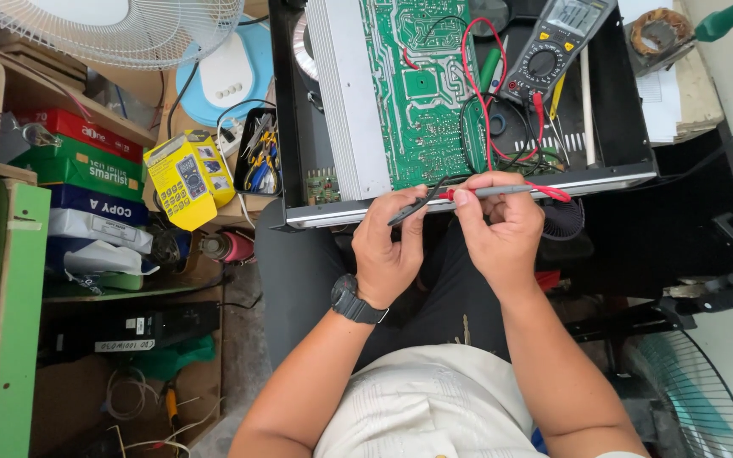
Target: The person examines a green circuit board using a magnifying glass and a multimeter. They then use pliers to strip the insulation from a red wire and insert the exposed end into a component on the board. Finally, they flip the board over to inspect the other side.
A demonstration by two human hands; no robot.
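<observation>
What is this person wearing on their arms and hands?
Both forearms are bare, with no sleeves reaching them and no gloves. The left hand has a black wristwatch with a chunky dark strap at the wrist. The right hand wears nothing: no watch, no ring visible.

Left hand (388, 250) and right hand (502, 225) raised together, fingers pinched shut.

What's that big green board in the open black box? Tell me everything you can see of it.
The green circuit board lies flat inside an open black metal case, patterned with pale traces and solder spots. A ribbed silvery metal block runs along its left edge. Red and black wires loop over its right side, where a grey multimeter rests. Its near edge sits just beyond the left hand and right hand, which hold thin probes; neither visibly touches it.
</observation>
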